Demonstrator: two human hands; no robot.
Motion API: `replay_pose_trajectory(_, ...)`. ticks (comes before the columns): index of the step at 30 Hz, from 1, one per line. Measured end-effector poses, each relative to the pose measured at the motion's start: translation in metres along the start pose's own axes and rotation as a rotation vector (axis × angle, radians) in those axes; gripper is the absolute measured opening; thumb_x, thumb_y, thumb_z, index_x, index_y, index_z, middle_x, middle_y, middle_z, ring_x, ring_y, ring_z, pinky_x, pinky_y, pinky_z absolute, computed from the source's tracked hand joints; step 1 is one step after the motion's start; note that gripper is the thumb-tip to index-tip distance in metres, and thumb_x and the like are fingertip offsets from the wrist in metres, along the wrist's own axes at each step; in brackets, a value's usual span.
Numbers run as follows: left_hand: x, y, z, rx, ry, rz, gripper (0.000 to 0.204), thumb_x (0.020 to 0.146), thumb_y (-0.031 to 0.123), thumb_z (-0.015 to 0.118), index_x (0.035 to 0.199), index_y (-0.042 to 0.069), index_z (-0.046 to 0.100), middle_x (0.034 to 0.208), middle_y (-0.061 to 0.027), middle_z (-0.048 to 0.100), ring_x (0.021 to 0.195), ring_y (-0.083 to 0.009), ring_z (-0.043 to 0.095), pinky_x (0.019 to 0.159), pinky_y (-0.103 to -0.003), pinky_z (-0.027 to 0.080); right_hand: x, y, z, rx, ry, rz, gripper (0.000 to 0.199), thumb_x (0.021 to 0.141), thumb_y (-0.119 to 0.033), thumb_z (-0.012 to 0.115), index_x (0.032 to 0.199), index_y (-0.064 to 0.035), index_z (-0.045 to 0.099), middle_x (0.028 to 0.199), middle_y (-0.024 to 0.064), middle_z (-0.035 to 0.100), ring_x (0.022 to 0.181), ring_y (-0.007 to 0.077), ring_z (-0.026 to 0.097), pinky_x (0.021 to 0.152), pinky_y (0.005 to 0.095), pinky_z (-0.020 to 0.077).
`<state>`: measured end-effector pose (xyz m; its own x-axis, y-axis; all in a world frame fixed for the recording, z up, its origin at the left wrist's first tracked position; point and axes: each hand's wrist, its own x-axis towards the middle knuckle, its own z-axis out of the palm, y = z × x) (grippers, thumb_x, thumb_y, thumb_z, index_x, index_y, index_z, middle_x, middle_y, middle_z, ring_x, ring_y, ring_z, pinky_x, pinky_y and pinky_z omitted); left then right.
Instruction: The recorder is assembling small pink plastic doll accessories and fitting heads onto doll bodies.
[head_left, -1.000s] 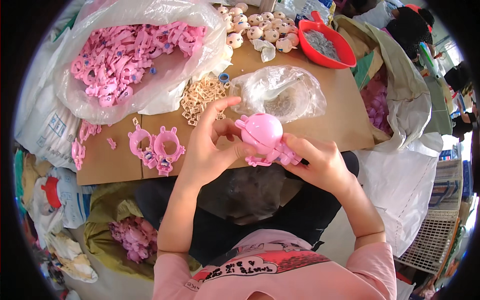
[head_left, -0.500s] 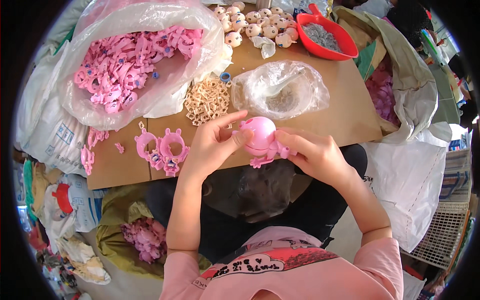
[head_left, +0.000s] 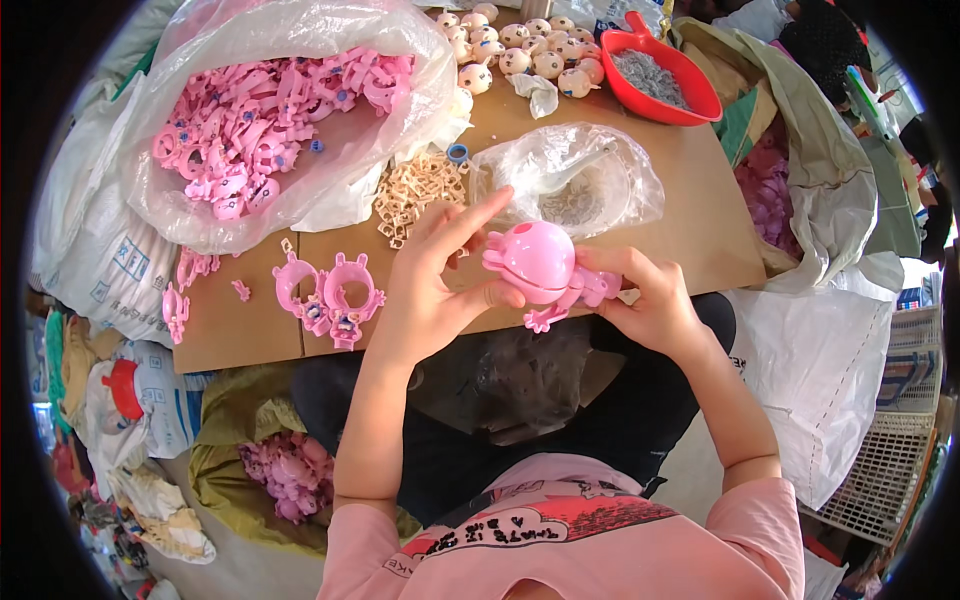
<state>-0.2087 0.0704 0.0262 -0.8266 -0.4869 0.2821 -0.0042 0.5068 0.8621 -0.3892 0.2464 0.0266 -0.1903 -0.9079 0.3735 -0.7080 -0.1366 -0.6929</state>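
Note:
A pink plastic toy figure (head_left: pixel 540 262) with a round, glossy head is held over the table's near edge, its head to the left and its small body to the right. My right hand (head_left: pixel 650 300) pinches the body between thumb and fingers. Beside the head, my left hand (head_left: pixel 435 270) is open, fingers spread and index raised; its thumb tip is at the lower edge of the head, and whether it touches I cannot tell. Left of that hand lie two pink ring-shaped toy shells (head_left: pixel 350 290) with little ears and limbs.
A clear plastic bag (head_left: pixel 420 120) of pink parts stands back left. Behind my hands are small beige pieces (head_left: pixel 425 190), a blue ring (head_left: pixel 457 153) and a bowl in clear plastic (head_left: pixel 600 190). Pale round heads (head_left: pixel 515 60) and a red scoop (head_left: pixel 690 85) of metal bits lie farther back.
My left hand has loosened from the toy's head and its fingers have spread. The toy has shifted slightly right and up in view, still in my right hand.

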Motion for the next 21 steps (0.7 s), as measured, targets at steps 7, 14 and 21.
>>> replay_pose_trajectory(7, 0.003, 0.000, 0.006, -0.164, -0.044, 0.294, 0.063, 0.066, 0.007, 0.080, 0.125, 0.012, 0.062, 0.123, -0.0092, 0.062, 0.104, -0.0216, 0.063, 0.087, -0.031, 0.053, 0.002, 0.001, 0.002, 0.024, 0.033, -0.086, 0.051, 0.068, 0.011, 0.068, 0.114, -0.0079, 0.059, 0.103, 0.0109, 0.069, 0.085, 0.0247, 0.070, 0.070, 0.0303, 0.0566)
replay_pose_trajectory(14, 0.003, 0.002, 0.005, -0.162, -0.015, 0.305, 0.052, 0.068, 0.004, 0.078, 0.118, 0.009, 0.066, 0.121, -0.0095, 0.064, 0.104, -0.0226, 0.064, 0.084, -0.031, 0.055, 0.002, -0.001, 0.000, 0.030, 0.015, -0.079, 0.050, 0.068, 0.010, 0.069, 0.114, -0.0075, 0.059, 0.103, 0.0102, 0.069, 0.085, 0.0249, 0.070, 0.071, 0.0301, 0.0568)
replay_pose_trajectory(21, 0.002, 0.000, 0.005, -0.182, 0.055, 0.250, 0.055, 0.066, 0.008, 0.081, 0.119, 0.006, 0.065, 0.120, -0.0097, 0.064, 0.106, -0.0238, 0.064, 0.092, -0.033, 0.050, 0.010, -0.010, -0.003, 0.025, 0.056, -0.118, 0.052, 0.067, -0.006, 0.082, 0.115, -0.0071, 0.062, 0.103, 0.0116, 0.069, 0.089, 0.0252, 0.070, 0.075, 0.0314, 0.0561)
